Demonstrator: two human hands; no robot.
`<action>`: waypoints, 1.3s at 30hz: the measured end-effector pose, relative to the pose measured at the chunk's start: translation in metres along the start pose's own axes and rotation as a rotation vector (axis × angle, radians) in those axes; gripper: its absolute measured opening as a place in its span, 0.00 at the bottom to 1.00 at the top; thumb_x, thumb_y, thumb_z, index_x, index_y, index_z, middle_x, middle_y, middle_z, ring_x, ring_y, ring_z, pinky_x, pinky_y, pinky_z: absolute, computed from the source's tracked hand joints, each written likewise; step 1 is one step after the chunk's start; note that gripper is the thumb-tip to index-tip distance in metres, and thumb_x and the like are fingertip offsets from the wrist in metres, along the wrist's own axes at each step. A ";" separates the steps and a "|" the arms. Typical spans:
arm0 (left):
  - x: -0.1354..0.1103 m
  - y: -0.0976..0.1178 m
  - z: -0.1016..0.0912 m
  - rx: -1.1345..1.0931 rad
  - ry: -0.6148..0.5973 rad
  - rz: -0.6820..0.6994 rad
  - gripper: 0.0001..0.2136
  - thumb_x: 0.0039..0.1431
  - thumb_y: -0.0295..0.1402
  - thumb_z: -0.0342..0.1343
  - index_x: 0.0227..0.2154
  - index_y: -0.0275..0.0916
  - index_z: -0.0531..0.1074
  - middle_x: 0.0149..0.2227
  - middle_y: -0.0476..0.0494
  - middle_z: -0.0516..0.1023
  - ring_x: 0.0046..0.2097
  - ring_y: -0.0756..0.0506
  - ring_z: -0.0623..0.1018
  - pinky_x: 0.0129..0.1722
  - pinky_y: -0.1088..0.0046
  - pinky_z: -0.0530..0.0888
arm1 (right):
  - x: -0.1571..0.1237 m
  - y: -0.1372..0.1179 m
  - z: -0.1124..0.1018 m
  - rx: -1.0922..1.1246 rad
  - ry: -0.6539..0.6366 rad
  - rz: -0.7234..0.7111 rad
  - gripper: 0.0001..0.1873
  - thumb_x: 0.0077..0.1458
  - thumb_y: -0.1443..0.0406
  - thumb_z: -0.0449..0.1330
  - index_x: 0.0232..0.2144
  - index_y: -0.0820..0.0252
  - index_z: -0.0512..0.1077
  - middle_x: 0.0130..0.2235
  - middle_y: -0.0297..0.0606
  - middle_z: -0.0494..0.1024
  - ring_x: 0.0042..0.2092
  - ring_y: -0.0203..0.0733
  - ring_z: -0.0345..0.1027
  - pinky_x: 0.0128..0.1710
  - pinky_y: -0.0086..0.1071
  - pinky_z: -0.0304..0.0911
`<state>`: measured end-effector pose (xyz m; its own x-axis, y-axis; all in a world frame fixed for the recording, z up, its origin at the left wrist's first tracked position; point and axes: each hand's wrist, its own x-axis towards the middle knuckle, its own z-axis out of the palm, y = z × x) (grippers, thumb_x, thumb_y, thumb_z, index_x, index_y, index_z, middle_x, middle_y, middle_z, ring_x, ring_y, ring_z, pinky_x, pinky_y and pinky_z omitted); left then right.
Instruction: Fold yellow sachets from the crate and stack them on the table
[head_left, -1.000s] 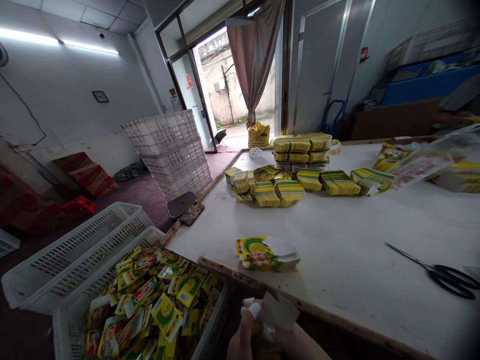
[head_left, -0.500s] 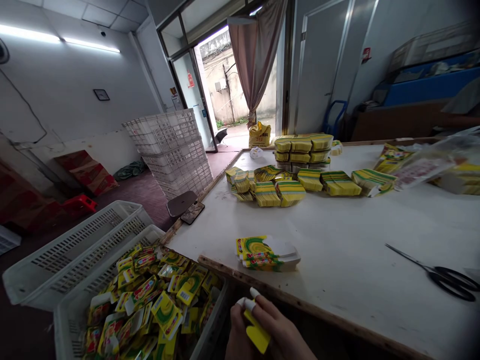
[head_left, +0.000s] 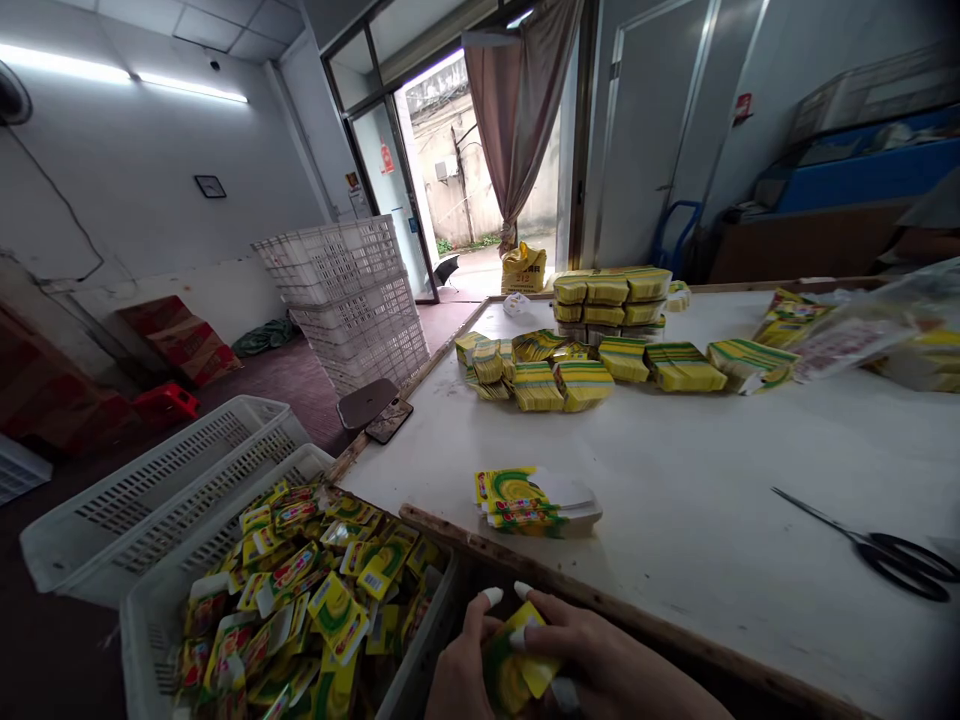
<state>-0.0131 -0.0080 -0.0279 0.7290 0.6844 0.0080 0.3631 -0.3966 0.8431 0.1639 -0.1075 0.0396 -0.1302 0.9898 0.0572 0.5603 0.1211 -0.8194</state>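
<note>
A small yellow-and-green printed carton is held between both hands just below the table's front edge. My left hand closes round its left side, a white cover on one fingertip. My right hand grips it from the right, white covers on several fingertips; part of the carton is hidden behind those fingers. Just beyond, a short stack of flat cartons with the same print lies on the white table. Left of my hands, a white plastic crate holds many yellow cartons.
Black scissors lie at the right of the table. Bundled carton stacks line its far side, with a clear plastic bag at right. A phone rests at the left edge. Stacked white crates stand on the floor.
My hands have spread and turned the carton, so its green printed face now shows. My right hand has come further over it. The view has shifted slightly.
</note>
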 end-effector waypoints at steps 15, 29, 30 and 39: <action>0.008 0.018 0.004 -0.103 0.003 -0.023 0.37 0.36 0.40 0.61 0.52 0.39 0.56 0.36 0.43 0.79 0.36 0.42 0.79 0.36 0.69 0.74 | 0.004 0.005 -0.013 0.099 0.010 -0.004 0.16 0.46 0.75 0.54 0.34 0.54 0.75 0.44 0.36 0.76 0.47 0.42 0.71 0.47 0.32 0.66; -0.001 -0.028 -0.066 -0.426 0.963 -0.348 0.28 0.60 0.51 0.25 0.57 0.44 0.50 0.50 0.37 0.71 0.55 0.37 0.70 0.48 0.56 0.73 | 0.030 0.033 -0.006 -0.107 0.461 0.033 0.23 0.53 0.70 0.53 0.53 0.60 0.63 0.53 0.49 0.71 0.54 0.49 0.65 0.54 0.45 0.63; -0.001 -0.037 -0.073 -0.386 0.936 -0.411 0.28 0.60 0.50 0.24 0.57 0.42 0.51 0.50 0.34 0.70 0.56 0.36 0.69 0.47 0.55 0.73 | 0.036 0.040 -0.015 -0.167 0.527 0.060 0.21 0.53 0.71 0.52 0.51 0.60 0.64 0.51 0.49 0.72 0.53 0.49 0.66 0.52 0.45 0.63; 0.025 -0.071 -0.065 0.253 0.560 -0.295 0.29 0.55 0.43 0.51 0.55 0.31 0.59 0.60 0.31 0.63 0.63 0.38 0.59 0.62 0.59 0.56 | 0.082 0.086 -0.042 -0.570 0.510 0.250 0.24 0.49 0.76 0.51 0.50 0.66 0.66 0.46 0.51 0.75 0.47 0.51 0.68 0.47 0.43 0.65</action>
<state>-0.0587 0.0771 -0.0529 0.1931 0.9722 0.1321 0.6748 -0.2293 0.7015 0.2357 -0.0128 -0.0020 0.3664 0.8883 0.2769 0.8729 -0.2252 -0.4327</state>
